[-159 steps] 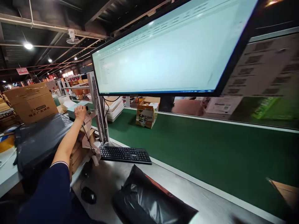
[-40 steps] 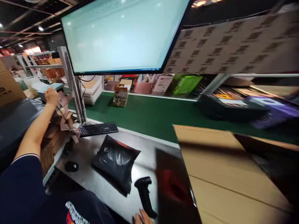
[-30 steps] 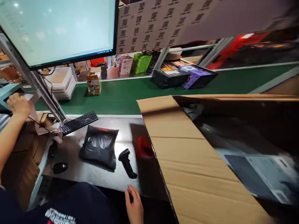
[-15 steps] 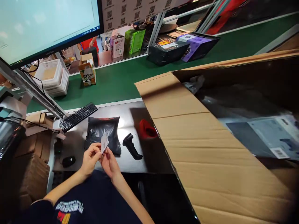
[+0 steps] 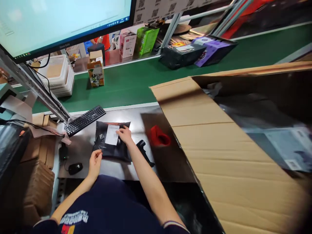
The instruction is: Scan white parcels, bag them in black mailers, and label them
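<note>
A black plastic mailer bag (image 5: 114, 148) lies flat on the steel worktop (image 5: 84, 149) in front of me. A white label (image 5: 112, 134) lies on the bag's upper half. My right hand (image 5: 124, 135) rests on the bag with its fingers pressing the label's right edge. My left hand (image 5: 95, 161) hovers at the bag's near left corner, fingers curled together; I cannot tell if it pinches anything. A black handheld scanner (image 5: 144, 152) lies just right of the bag, partly hidden by my right forearm.
A big open cardboard box (image 5: 219, 156) holding dark parcels fills the right side. A red object (image 5: 159, 137) sits beside it. Keyboard (image 5: 84, 120), mouse (image 5: 75, 168) and monitor (image 5: 63, 22) are at left. Behind runs a green conveyor (image 5: 126, 84) carrying small boxes and parcels.
Half a second ago both hands held the label up near my chest. Now it lies on the bag under my right hand, and my left hand has drawn back.
</note>
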Demonstrator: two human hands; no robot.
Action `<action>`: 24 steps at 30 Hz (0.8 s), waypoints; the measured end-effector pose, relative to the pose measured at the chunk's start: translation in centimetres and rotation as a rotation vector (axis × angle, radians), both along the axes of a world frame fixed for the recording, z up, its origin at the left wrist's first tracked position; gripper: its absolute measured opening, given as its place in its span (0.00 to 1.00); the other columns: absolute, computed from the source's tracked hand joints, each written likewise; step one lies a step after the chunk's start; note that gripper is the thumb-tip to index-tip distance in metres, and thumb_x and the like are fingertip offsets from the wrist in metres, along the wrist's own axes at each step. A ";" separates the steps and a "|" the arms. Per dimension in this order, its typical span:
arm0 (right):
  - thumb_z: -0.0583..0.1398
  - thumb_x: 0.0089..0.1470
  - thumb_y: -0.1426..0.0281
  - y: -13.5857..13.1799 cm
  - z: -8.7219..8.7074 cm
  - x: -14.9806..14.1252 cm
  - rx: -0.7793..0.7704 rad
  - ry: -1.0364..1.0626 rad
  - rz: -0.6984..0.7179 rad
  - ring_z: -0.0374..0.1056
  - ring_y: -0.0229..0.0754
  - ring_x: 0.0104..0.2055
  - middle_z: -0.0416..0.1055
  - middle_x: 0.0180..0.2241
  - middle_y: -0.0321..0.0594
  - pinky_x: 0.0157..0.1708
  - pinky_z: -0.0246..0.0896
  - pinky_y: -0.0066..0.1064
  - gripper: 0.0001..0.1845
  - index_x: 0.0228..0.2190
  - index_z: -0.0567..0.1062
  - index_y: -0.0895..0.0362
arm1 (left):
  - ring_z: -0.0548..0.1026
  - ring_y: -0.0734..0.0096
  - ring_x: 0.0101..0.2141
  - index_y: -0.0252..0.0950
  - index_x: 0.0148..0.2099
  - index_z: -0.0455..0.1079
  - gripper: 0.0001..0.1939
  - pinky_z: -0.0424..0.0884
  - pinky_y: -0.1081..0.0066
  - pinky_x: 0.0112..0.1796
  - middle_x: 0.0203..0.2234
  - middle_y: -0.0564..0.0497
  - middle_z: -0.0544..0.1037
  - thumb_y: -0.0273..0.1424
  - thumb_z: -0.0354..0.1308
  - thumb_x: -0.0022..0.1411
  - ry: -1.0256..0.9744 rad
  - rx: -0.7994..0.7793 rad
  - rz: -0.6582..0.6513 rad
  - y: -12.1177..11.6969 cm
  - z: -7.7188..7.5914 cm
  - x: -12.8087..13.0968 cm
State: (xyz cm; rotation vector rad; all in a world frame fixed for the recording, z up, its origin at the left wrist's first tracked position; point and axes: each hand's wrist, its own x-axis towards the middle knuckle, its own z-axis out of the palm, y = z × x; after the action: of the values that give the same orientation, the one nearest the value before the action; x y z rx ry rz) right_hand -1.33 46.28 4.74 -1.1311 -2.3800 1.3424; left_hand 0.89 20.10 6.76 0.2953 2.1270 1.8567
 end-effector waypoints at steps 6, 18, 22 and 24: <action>0.65 0.59 0.58 -0.4 -1.8 -1.8 0.343 -0.229 0.059 0.41 0.64 0.74 0.45 0.72 0.66 0.70 0.38 0.56 0.28 0.54 0.76 0.65 | 0.78 0.60 0.45 0.41 0.48 0.75 0.17 0.75 0.62 0.46 0.45 0.46 0.80 0.45 0.63 0.63 -0.013 -0.082 -0.143 -0.2 -1.6 -2.4; 0.52 0.70 0.57 -5.0 -3.9 -6.7 0.434 -0.232 0.306 0.38 0.61 0.77 0.46 0.74 0.61 0.73 0.27 0.58 0.38 0.70 0.56 0.68 | 0.79 0.57 0.49 0.39 0.54 0.74 0.18 0.73 0.55 0.54 0.48 0.43 0.81 0.41 0.56 0.68 0.223 -0.300 -0.536 -1.3 -3.2 -4.5; 0.51 0.71 0.58 -2.5 -4.0 -2.4 0.354 -0.109 0.013 0.39 0.60 0.77 0.47 0.74 0.57 0.73 0.36 0.58 0.36 0.71 0.55 0.63 | 0.71 0.53 0.61 0.36 0.59 0.70 0.22 0.63 0.51 0.65 0.58 0.39 0.75 0.43 0.54 0.70 0.313 -0.335 -0.379 -2.8 -5.0 -5.9; 0.53 0.68 0.56 -1.3 -4.1 0.3 0.119 -0.126 -0.198 0.42 0.60 0.76 0.47 0.73 0.63 0.72 0.43 0.55 0.42 0.72 0.49 0.67 | 0.67 0.52 0.64 0.32 0.63 0.66 0.26 0.59 0.54 0.67 0.62 0.35 0.70 0.43 0.54 0.70 0.227 -0.340 -0.195 -1.9 -5.7 -8.0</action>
State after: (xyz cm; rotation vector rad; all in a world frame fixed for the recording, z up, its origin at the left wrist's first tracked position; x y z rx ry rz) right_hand -0.99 44.94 0.66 -1.4106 -2.3229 1.0816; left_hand -7.10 18.22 1.01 0.6316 2.4162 1.3815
